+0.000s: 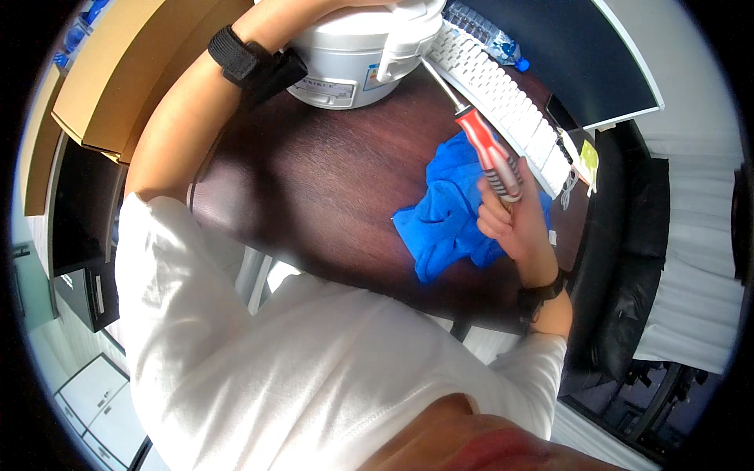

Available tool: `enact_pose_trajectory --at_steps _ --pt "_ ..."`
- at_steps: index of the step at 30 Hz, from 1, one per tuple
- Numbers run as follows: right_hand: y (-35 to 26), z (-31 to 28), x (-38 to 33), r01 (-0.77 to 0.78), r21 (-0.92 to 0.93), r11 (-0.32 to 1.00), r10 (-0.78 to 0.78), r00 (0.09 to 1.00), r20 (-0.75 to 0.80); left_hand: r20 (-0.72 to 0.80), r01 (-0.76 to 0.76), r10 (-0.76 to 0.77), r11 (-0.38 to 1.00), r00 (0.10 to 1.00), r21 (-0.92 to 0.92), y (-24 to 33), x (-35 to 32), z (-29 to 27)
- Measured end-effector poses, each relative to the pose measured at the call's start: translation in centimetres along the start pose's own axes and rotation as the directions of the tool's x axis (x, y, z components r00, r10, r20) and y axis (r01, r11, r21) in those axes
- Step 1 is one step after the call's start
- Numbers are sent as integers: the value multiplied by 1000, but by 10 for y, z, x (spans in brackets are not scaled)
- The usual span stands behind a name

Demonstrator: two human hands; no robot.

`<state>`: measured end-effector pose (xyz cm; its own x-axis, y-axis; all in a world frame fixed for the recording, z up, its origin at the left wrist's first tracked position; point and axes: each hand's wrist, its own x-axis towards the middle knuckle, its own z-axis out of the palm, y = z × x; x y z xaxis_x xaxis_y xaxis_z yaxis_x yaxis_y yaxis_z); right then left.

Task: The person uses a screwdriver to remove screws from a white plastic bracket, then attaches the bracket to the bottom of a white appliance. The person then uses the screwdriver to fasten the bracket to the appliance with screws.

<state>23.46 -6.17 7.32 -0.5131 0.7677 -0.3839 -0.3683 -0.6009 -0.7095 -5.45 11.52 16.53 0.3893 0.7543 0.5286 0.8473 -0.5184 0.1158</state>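
Observation:
My right hand (506, 216) is closed around the handle of a screwdriver (488, 149) with a red and grey grip. The metal shaft slants up and left, its tip close to the side piece of a white rice cooker (342, 47); whether it touches cannot be told. At the top edge of the picture my left hand (357, 3) lies over the cooker's top, and its fingers are mostly cut off from view. A crumpled blue cloth (444, 212) lies on the table beneath and beside my right hand.
The dark brown table (314, 188) has a white keyboard (503, 94) along its far right, with a plastic bottle (483, 35) and a monitor (589, 55) behind it. A cardboard box (118, 86) stands at the left. A black sofa (628, 275) is at the right.

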Motion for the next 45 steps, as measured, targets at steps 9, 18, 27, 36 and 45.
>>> enact_pose_trajectory --at_steps 9,18,27,36,45 --pt "9 6 1 155 -188 970 -175 980 -99 38 36 -37 999 999 10 6 -1 -4" --pt "34 -22 -8 171 6 985 -169 979 -112 53 -52 54 998 997 -46 5 -2 -4" --pt "53 -41 -28 251 57 966 -248 967 -55 -334 -314 237 929 912 -198 44 -34 -27" --pt "74 -59 -28 279 149 949 -288 957 37 346 350 -149 -5 926 -937 104 -112 41" --pt "82 -64 -24 174 155 973 -192 975 113 437 385 -72 -361 896 -849 109 -130 72"
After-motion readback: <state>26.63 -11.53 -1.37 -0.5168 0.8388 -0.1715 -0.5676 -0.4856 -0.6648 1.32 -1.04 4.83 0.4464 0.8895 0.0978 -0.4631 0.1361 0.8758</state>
